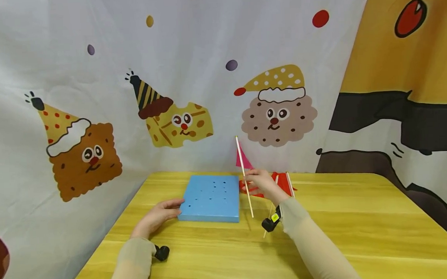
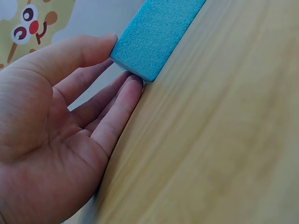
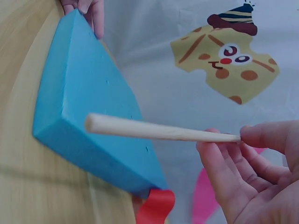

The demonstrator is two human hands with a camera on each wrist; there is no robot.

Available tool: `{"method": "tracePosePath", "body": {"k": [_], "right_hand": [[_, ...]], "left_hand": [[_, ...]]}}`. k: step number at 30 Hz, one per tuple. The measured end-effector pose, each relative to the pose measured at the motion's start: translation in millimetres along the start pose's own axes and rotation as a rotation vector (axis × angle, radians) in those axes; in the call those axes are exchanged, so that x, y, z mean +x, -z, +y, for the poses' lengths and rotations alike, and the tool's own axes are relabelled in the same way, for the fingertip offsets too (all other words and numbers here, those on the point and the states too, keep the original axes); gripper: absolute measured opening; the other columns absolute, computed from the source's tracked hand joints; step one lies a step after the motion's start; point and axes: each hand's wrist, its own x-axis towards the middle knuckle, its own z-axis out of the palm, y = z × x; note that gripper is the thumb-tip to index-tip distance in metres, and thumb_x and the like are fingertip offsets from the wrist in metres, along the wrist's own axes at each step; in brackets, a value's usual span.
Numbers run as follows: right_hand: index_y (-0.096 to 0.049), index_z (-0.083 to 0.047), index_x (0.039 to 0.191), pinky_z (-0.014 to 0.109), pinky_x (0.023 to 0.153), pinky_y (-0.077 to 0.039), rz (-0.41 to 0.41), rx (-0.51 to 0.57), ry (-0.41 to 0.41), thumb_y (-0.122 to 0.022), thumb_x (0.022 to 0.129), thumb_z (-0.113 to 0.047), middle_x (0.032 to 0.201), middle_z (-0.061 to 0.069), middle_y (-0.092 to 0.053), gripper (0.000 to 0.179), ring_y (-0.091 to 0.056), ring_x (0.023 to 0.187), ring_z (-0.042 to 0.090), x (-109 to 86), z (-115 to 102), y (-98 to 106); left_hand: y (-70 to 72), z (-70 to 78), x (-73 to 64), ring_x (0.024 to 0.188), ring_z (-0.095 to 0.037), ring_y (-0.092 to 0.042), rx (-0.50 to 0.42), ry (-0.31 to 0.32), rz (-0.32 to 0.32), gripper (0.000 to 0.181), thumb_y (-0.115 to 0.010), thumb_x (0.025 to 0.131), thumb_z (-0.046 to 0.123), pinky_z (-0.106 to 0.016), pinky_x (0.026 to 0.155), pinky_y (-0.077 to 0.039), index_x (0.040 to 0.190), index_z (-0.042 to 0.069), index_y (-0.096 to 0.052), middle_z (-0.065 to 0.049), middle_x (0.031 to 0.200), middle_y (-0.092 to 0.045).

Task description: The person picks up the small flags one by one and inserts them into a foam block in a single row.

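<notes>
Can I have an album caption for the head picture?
Left hand touching a spotted blue block, right hand with its grip on a pink flag, red cloth nearby.

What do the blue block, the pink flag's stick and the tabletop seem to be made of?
Blue block: probably foam with a matte finish; its side looks finely grainy in the left wrist view.
Stick: most likely wood, smooth and seemingly uncoated, judging by its pale wood colour.
Tabletop: wood or wood-look laminate; streaked grain shows, but the look leaves open which.
</notes>
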Motion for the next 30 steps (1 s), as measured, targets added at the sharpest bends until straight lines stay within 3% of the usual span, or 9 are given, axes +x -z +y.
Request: {"method": "tracePosePath", "body": {"k": [8,16,30], "right_hand": [[-0.057,0.004,0.116,0.044,0.073,-0.057,0.023,0.091,0.032,-0.065,0.094,-0.017,0.110,0.023,-0.060,0.031,-0.063,0.100,0.045,13.2,-8.7,-22.1],[-0.058,0.000,0.118,0.055,0.088,-0.050,0.057,0.156,0.065,-0.064,0.095,-0.019,0.108,0.017,-0.061,0.030,-0.063,0.101,0.042,33.7,-21.1,-50.3],[-0.060,0.000,0.115,0.046,0.077,-0.056,0.075,0.228,0.141,-0.064,0.095,-0.012,0.106,0.016,-0.063,0.024,-0.065,0.098,0.039,52.7,-30.3,-90.9]], "left_hand": [[-0.9,-3.7,-1.4,0.138,-0.042,-0.029,-0.005,-0.009,0.000,0.054,-0.060,0.097,0.012,-0.041,0.103,-0.042,0.146,-0.002,-0.040,-0.023,0.151,-0.033],[0.4,-2.3,-0.8,0.138,-0.039,-0.031,0.017,0.005,0.017,0.054,-0.061,0.097,0.015,-0.040,0.103,-0.042,0.146,0.002,-0.042,-0.019,0.151,-0.035],[-3.3,3.7,-0.7,0.136,-0.035,-0.036,0.072,0.035,0.065,0.049,-0.063,0.096,0.017,-0.050,0.108,-0.033,0.142,0.008,-0.050,-0.014,0.147,-0.043]]}}
